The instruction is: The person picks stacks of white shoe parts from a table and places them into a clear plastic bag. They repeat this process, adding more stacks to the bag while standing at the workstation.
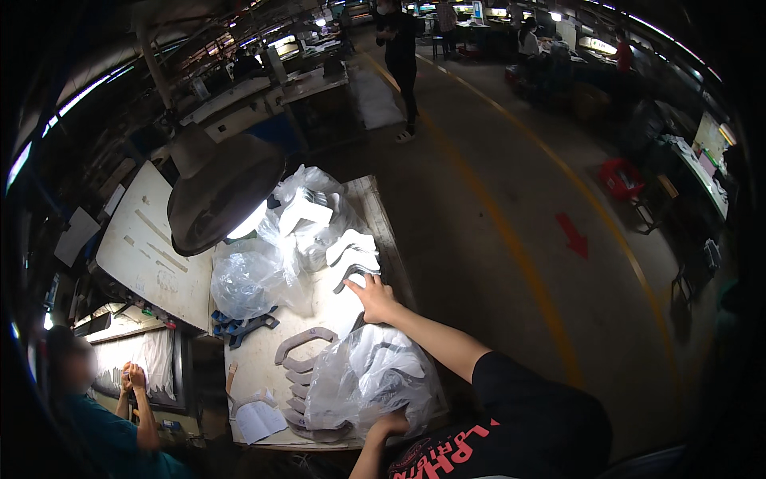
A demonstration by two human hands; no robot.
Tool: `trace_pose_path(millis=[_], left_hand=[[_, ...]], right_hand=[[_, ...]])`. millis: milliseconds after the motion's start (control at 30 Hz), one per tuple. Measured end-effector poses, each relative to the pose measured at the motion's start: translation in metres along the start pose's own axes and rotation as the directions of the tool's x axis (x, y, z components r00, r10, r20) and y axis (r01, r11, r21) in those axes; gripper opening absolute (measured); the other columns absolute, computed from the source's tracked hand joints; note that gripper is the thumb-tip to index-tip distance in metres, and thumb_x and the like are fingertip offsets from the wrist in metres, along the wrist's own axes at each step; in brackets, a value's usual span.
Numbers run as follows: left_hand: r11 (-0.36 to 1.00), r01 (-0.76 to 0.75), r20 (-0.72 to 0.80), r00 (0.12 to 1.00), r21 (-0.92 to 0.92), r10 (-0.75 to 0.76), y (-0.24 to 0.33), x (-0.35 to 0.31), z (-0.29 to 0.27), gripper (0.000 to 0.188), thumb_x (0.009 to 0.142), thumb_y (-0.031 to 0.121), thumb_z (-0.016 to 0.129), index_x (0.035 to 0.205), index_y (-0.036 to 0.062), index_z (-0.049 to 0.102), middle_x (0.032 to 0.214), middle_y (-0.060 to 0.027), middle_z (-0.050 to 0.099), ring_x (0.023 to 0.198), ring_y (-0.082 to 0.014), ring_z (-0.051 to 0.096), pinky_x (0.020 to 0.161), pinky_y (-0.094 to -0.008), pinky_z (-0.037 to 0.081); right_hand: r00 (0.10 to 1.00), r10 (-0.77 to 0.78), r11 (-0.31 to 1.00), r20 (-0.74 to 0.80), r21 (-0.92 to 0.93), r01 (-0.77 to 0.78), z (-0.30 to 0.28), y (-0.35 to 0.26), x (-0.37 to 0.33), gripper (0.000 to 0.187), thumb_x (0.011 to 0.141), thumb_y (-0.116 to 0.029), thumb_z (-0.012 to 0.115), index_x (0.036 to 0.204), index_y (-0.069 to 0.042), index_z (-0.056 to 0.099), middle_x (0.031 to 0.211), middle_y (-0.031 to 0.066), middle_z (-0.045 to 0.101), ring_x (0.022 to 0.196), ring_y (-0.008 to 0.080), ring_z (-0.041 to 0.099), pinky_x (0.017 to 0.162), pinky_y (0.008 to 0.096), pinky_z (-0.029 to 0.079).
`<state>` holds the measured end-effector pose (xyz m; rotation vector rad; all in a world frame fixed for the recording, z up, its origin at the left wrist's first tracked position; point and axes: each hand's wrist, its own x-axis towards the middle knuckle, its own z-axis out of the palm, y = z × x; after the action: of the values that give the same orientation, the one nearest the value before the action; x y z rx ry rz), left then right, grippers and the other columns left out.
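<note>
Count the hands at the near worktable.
2: the right hand on the white curved pieces, and the left hand at the near end of the clear bag, partly hidden.

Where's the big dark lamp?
In the head view, the lamp is in the upper left, just right of the pale board, with clear bags at its lower right.

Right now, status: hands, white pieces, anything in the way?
Right hand on white pieces, laid overlapping. Left hand at the nearer clear bag. Lamp left of both hands, touching neither.
</note>
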<state>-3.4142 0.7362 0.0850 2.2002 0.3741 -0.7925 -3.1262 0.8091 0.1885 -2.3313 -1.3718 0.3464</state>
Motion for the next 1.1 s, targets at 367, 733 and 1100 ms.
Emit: trace_pose_path(millis=[367, 733, 1100], left_hand=[[0.964, 0.260, -0.367, 0.904, 0.060, -0.221, 0.025, 0.001, 0.048, 0.087, 0.086, 0.027, 0.062, 0.166, 0.0145, 0.030, 0.171, -0.0188, 0.030, 0.160, -0.0432, 0.020, 0.126, -0.0647, 0.011], [0.954, 0.161, -0.768, 0.566, -0.253, -0.299, 0.024, -0.003, 0.029, 0.054, 0.083, 0.021, 0.063, 0.134, 0.0044, 0.063, 0.123, -0.0289, 0.068, 0.118, -0.0518, 0.061, 0.100, -0.0554, 0.049], [0.984, 0.151, -0.438, 0.881, -0.098, -0.179, 0.114, -0.079, 0.010, 0.051, 0.086, 0.027, 0.062, 0.132, 0.0047, 0.064, 0.120, -0.0275, 0.069, 0.116, -0.0495, 0.062, 0.099, -0.0551, 0.049]], right_hand=[[0.903, -0.181, 0.865, -0.390, 0.373, 0.335, -0.107, 0.016, -0.046, 0.105, 0.069, -0.025, 0.093, 0.159, -0.027, 0.039, 0.136, 0.0208, 0.054, 0.131, 0.0442, 0.055, 0.104, 0.0510, 0.053], [0.917, -0.170, 0.328, -0.360, 0.857, 0.397, -0.145, 0.072, -0.181, 0.112, 0.068, -0.013, 0.099, 0.160, -0.008, 0.036, 0.152, 0.0140, 0.052, 0.141, 0.0258, 0.053, 0.118, 0.0440, 0.046], [0.734, -0.660, 0.106, 0.157, 0.988, -0.116, 0.000, 0.029, -0.260, 0.114, 0.069, -0.013, 0.099, 0.162, -0.009, 0.033, 0.153, 0.0126, 0.051, 0.141, 0.0246, 0.051, 0.119, 0.0429, 0.043]])
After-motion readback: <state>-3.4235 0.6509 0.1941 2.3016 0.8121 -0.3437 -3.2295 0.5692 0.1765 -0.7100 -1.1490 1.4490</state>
